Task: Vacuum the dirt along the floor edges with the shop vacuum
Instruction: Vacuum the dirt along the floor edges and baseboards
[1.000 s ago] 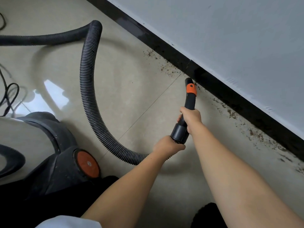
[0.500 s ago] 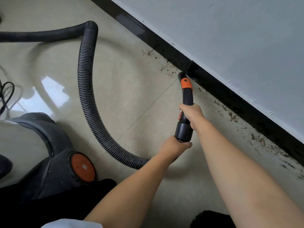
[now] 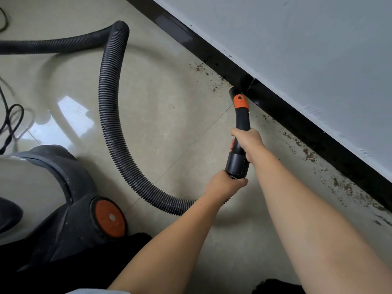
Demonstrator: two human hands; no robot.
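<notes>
Shop vacuum [image 3: 63, 209]: grey-and-black body with orange wheel hub, low at near left on the floor [image 3: 169, 115]. Left hand [image 3: 224, 183]: closed around the hose [image 3: 110, 115] where it meets the wand's cuff. Right hand [image 3: 247, 141]: wrapped around the black wand [image 3: 241, 119] just ahead. Hose loops wide over open tile to the left. Wand's tip, beyond its orange collar, sits at the black baseboard [image 3: 297, 119]. Dirt [image 3: 307, 153]: brown specks strung along the baseboard's foot, nearer and farther than the tip. Cables [image 3: 10, 119]: far left.
</notes>
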